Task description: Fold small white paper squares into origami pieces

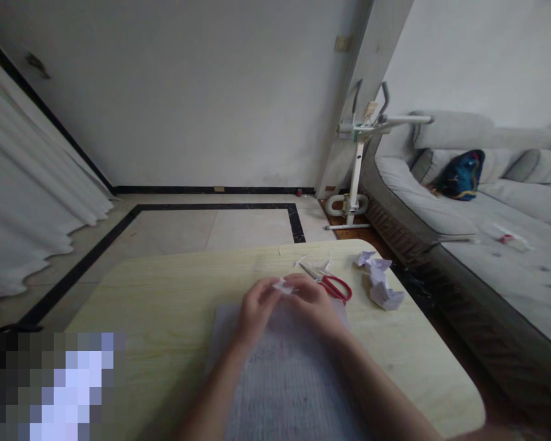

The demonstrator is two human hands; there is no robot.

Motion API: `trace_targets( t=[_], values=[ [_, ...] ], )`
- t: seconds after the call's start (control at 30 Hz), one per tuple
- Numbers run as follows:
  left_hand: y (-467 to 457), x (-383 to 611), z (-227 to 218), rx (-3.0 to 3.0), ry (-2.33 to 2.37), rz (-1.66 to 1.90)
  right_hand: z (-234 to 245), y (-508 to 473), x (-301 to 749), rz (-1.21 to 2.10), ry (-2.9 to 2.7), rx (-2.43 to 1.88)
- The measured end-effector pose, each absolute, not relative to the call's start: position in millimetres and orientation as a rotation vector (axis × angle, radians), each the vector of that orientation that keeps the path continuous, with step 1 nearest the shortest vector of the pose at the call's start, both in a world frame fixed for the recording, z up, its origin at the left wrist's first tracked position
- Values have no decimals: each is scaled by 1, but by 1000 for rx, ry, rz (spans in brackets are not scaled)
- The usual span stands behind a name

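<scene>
Both my hands meet over the far end of a lined paper sheet (pixel 284 380) lying on a light wooden table (pixel 165 294). My left hand (pixel 256 309) and my right hand (pixel 313 301) pinch a small white piece of paper (pixel 283 285) between their fingertips. Just beyond my right hand lie red-handled scissors (pixel 333 283), with small paper scraps (pixel 324 265) around the blades.
Crumpled white paper (pixel 379 280) sits near the table's right edge. A grey sofa (pixel 487 233) with a blue bag (pixel 461 174) stands to the right, a white exercise machine (pixel 358 159) behind the table, and curtains (pixel 32 202) hang at the left.
</scene>
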State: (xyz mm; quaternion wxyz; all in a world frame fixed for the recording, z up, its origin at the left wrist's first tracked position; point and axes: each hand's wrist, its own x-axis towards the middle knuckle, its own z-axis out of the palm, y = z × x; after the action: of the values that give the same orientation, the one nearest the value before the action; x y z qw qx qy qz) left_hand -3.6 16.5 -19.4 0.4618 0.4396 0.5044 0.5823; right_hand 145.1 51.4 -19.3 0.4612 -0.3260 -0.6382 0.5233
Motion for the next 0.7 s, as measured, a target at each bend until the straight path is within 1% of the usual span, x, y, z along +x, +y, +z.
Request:
trace_targets(
  t=[0.4,0.57,0.7],
  values=[
    [17,-4,-24,1104,1263,1396,-14,52,146,1398,-1496,-896],
    [16,-3,-23,1082,1253,1411,-19,51,145,1333,-1529,-914],
    [16,-4,-23,1084,1284,1433,-23,47,144,1183,-1631,-1014]
  ],
)
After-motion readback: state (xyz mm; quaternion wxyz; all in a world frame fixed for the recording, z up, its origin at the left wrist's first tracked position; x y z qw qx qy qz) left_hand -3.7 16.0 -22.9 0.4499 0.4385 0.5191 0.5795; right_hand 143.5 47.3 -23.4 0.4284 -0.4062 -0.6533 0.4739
